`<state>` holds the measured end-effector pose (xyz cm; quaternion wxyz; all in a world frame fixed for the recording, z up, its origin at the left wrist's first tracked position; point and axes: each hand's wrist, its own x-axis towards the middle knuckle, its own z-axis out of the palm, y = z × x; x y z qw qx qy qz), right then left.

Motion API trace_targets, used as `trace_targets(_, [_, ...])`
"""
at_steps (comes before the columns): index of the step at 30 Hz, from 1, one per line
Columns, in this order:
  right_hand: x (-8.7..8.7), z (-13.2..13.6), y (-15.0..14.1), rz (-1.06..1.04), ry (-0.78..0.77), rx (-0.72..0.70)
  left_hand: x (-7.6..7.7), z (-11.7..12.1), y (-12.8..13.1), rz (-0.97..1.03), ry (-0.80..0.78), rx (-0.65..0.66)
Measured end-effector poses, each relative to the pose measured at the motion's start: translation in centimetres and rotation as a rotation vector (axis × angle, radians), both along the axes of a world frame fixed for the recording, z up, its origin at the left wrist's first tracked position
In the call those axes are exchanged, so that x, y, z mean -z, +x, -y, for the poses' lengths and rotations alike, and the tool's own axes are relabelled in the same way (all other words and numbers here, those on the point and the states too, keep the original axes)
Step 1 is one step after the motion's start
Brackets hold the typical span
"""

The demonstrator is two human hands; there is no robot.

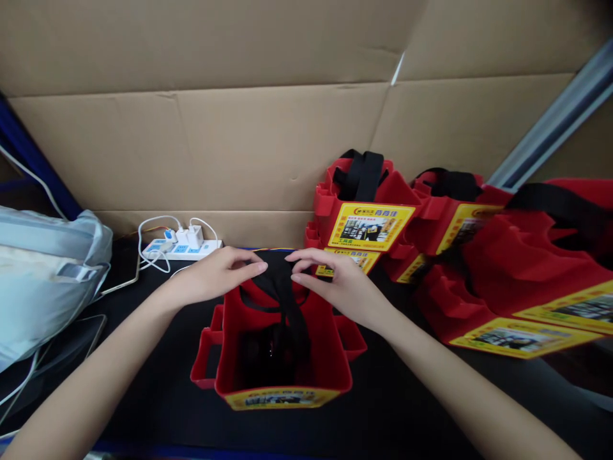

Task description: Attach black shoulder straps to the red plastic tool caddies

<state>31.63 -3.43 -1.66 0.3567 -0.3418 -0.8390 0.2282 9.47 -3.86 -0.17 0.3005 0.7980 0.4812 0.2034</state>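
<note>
Above the red box [330, 351], the right hand [352, 289] has parted, free fingers, whether the left hand [211, 276] grips is unclear, and the black strap [289, 300] is best kept untwisted.

Toward nine o'clock of the view lie a white power strip [182, 250] (plugs [194, 237] in it) and a pale bag [48, 300]. Cardboard [268, 144] stands at twelve.
</note>
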Motion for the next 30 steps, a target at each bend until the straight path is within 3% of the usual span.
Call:
trace_targets(4, [-0.3,0.6,-0.3,-0.063,0.007,-0.018,0.7,-0.2,0.8,0.343,-0.106,-0.082])
trace_targets(7, [0.0,1.0,-0.3,-0.116,0.071,-0.018,1.7,0.8,1.5,0.525,-0.005,-0.134])
trace_targets(9, [0.6,1.3,-0.3,-0.098,0.16,-0.003,2.5,1.8,1.8,0.472,0.148,-0.137])
trace_targets(13, [2.1,1.7,0.2,0.093,0.448,0.003,4.0,3.2,1.3,0.061,0.43,-0.03])
trace_targets(16, [2.3,1.8,0.7,0.284,0.584,-0.086,4.7,3.3,0.9,-0.167,0.53,0.05])
trace_targets(19, [1.4,2.2,1.1,0.462,0.624,-0.139,4.5,3.1,0.8,-0.281,0.569,0.062])
trace_targets(22, [0.4,4.0,1.8,0.541,0.642,-0.056,3.7,3.9,0.4,-0.339,0.585,0.076])
trace_targets(25, [0.6,6.8,2.5,0.514,0.662,0.057,3.7,5.9,-0.7,-0.348,0.622,0.052])
trace_targets(27, [1.9,8.4,2.8,0.503,0.668,0.008,4.9,7.5,-1.6,-0.286,0.633,-0.041])
trace_targets(30, [4.3,9.1,2.8,0.517,0.643,-0.118,8.0,9.3,-2.3,-0.076,0.552,-0.204])
